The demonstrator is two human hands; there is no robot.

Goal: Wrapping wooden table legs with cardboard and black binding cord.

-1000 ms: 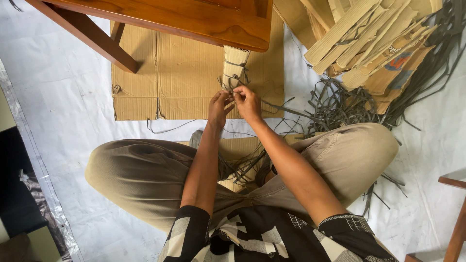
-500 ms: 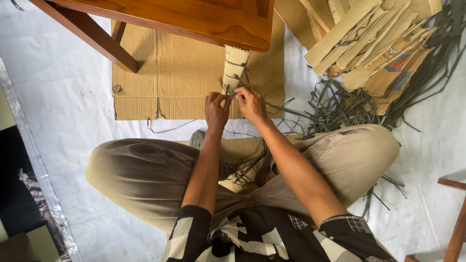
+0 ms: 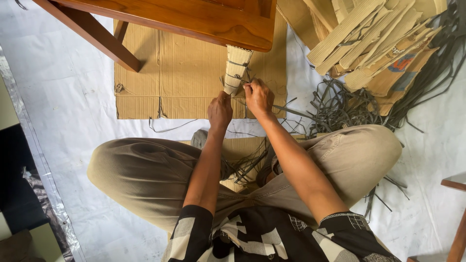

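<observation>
- Change: over the preceding second the two hands, which had met close together at the lower end of the rolled cardboard bundle [image 3: 236, 69], drew slightly apart; the left hand [image 3: 220, 110] sank lower in the frame while the right hand [image 3: 258, 97] stayed at the bundle's edge.
- Reading of the change: the separation suggested that a dark strap [image 3: 241, 80] was being pulled taut around the bundle, so the binding appeared partly done, with several wraps already visible across the roll.
- Left hand: closed into a loose fist just below the bundle, knuckles toward the camera; it seemed to pinch the end of a strap, though the strap itself was hidden inside the fist.
- Right hand: closed, with fingertips pinched on the strap at the right edge of the bundle, touching it.
- Bundle: it stood at centre top of the frame, its upper end beneath the edge of the wooden table [image 3: 194, 17] and its lower end over the flat cardboard sheet [image 3: 170, 77] on the floor.
- Surroundings: a heap of loose dark straps [image 3: 335, 104] lay right of centre, below a stack of folded cardboard strips [image 3: 369, 43] at upper right; the person sat cross-legged on a white floor covering [image 3: 63, 102].
</observation>
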